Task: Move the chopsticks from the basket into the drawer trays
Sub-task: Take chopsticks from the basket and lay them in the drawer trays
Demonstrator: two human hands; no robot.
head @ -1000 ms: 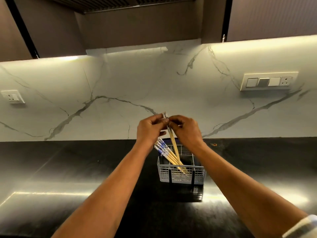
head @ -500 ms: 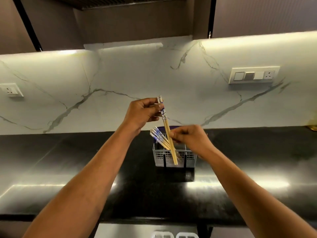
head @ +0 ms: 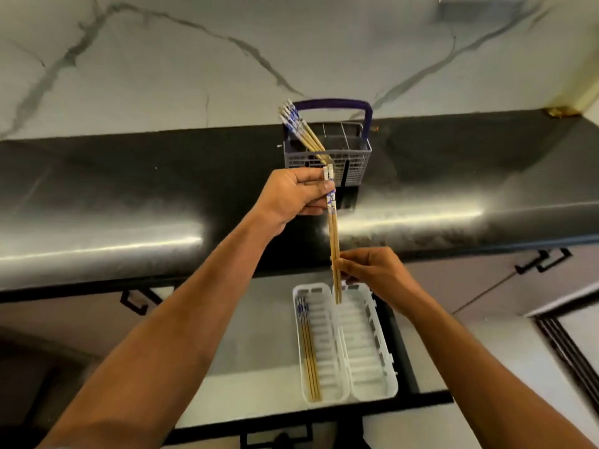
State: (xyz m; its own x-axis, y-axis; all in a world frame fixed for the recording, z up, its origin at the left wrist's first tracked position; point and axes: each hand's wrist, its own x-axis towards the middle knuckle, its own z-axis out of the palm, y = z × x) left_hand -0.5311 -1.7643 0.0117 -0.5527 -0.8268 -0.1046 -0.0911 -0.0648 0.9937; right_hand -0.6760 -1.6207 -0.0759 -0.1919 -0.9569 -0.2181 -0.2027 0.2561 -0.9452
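Left hand (head: 296,197) is closed in a pinch on the blue-patterned top end of a pair of long bamboo chopsticks (head: 334,244). Right hand (head: 372,272) is closed w/ fingertips on the same pair lower down, steadying it near the tips. Pair hangs almost upright, tips just over the far end of the right-hand white slotted plastic tray (head: 366,354) in the open drawer (head: 265,345).

At 9 o'clock from that tray sits its twin, the left white slotted tray (head: 324,345), already holding a few chopsticks (head: 309,354) along its left wall. At 12 o'clock from the hands, on the glossy black countertop (head: 129,196), stands the grey plastic mesh basket w/ purple handle (head: 337,153); a bundle of remaining chopsticks (head: 299,129) leans out toward 10 o'clock.

Risks, as I judge them: the pair is held upright, so if lowered w/o tilting flat it may jam tip-first in a slot or tip out over the tray wall. A loose pinch could let one stick slip & fall beside the trays. Whether the two sticks are aligned at the tips can't be told.
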